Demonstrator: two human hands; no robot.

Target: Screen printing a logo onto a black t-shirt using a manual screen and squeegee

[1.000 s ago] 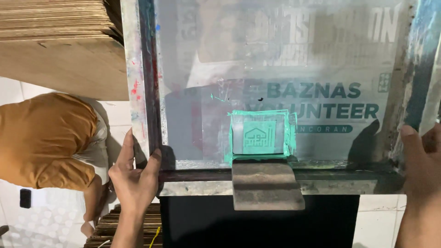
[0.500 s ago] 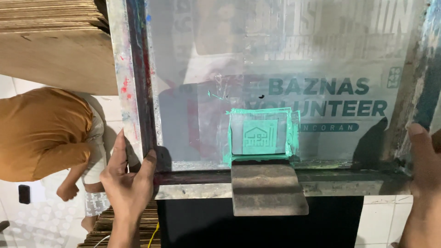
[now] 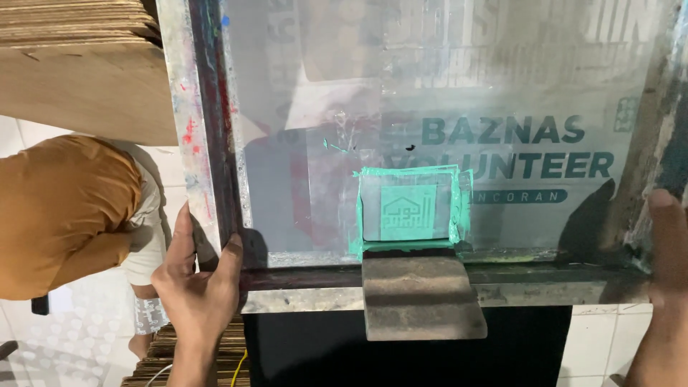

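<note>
A screen-printing frame (image 3: 209,143) with a metal rim and translucent mesh fills the view. On the mesh is a small square design bordered with green tape (image 3: 408,211), beside teal lettering. My left hand (image 3: 195,281) grips the frame's near left corner, thumb on the front rail. At the picture's right edge, my right hand (image 3: 663,287) holds the frame's near right side. A grey squeegee block (image 3: 421,297) lies across the front rail, just below the taped square. Under the frame is a black surface (image 3: 322,351).
A person in an orange shirt (image 3: 61,215) crouches on the white tiled floor at the left. A stack of brown cardboard sheets (image 3: 79,64) sits at the upper left. More stacked boards (image 3: 154,358) lie below my left hand.
The view has shifted slightly, so the frame sits further left in the picture. My left hand keeps its grip on the corner. The person in orange has drawn an arm in.
</note>
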